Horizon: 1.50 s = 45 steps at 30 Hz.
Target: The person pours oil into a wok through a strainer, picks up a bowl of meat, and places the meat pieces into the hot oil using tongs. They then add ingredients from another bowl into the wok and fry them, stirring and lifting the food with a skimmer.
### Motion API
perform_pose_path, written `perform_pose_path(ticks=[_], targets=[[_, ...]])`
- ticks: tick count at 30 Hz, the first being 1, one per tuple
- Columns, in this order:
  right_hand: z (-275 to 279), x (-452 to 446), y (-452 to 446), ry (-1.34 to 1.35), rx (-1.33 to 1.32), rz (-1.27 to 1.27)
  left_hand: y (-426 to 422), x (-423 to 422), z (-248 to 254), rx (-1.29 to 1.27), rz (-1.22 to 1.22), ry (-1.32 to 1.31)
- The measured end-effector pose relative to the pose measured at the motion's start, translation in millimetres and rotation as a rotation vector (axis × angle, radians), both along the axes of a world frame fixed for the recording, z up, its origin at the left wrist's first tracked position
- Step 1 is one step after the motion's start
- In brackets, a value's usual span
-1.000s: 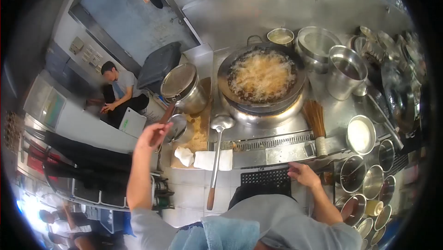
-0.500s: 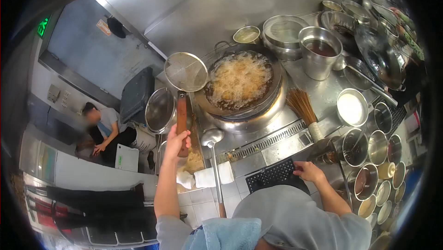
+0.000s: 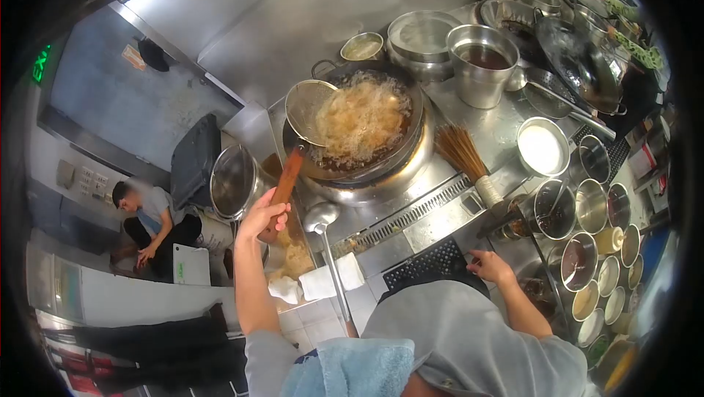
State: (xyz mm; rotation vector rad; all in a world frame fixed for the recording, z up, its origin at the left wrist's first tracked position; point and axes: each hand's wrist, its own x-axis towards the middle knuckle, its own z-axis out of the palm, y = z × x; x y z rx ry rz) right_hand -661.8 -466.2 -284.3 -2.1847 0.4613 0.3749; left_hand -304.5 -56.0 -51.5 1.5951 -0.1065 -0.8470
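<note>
My left hand (image 3: 264, 215) is wrapped round the wooden handle of a wire mesh skimmer (image 3: 299, 112). The skimmer's round basket is tilted over the left rim of a wok (image 3: 352, 170), and its right edge overlaps the bubbling oil; whether it touches the oil I cannot tell. Golden pieces of food (image 3: 363, 115) froth in the wok. My right hand (image 3: 493, 266) hangs beside my body with nothing in it, its fingers loosely bent and apart, near a black perforated mat (image 3: 425, 263). Below the wok, a ladle (image 3: 323, 215) rests by folded white cloths (image 3: 331, 277).
A bamboo brush (image 3: 469, 159) lies right of the wok. Behind stand a pot of dark liquid (image 3: 482, 60) and a lidded pot (image 3: 423, 34). Several sauce bowls (image 3: 579, 261) line the right side. A strainer pot (image 3: 236, 181) stands left; a person (image 3: 158, 214) sits beyond.
My left hand has brought the skimmer's basket from beside the wok to over its left edge. The view has shifted a little. My right hand stays by my body.
</note>
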Motion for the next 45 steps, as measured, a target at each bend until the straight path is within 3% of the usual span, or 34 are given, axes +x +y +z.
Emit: perform_pose_path(ticks=[10, 17, 26, 30, 32, 34, 35, 45], targets=[[-7, 13, -21, -0.013, -0.014, 0.057, -4, -82, 22, 0.140, 0.155, -0.283], [-5, 11, -30, -0.065, 0.008, -0.014, -11, -50, 0, 0.271, 0.268, -0.436], [-11, -23, -23, 0.075, -0.023, -0.062, -53, 0, -34, 0.306, 0.176, -0.437], [-10, -33, -21, 0.094, 0.031, -0.100, -85, -3, -41, 0.478, 0.098, -0.531], [-6, -36, -20, 0.085, 0.050, -0.113, -80, 8, -65, 0.599, -0.031, -1.007], [-7, -40, -23, 0.068, 0.050, -0.127, -83, -4, -70, 0.639, -0.091, -1.210], [-8, -41, -26, 0.068, 0.041, -0.128, -91, -19, -58, 0.712, -0.096, -1.062], [-12, -67, -61, 0.092, -0.046, -0.127, -73, -88, -61, 1.025, -0.118, -1.105]])
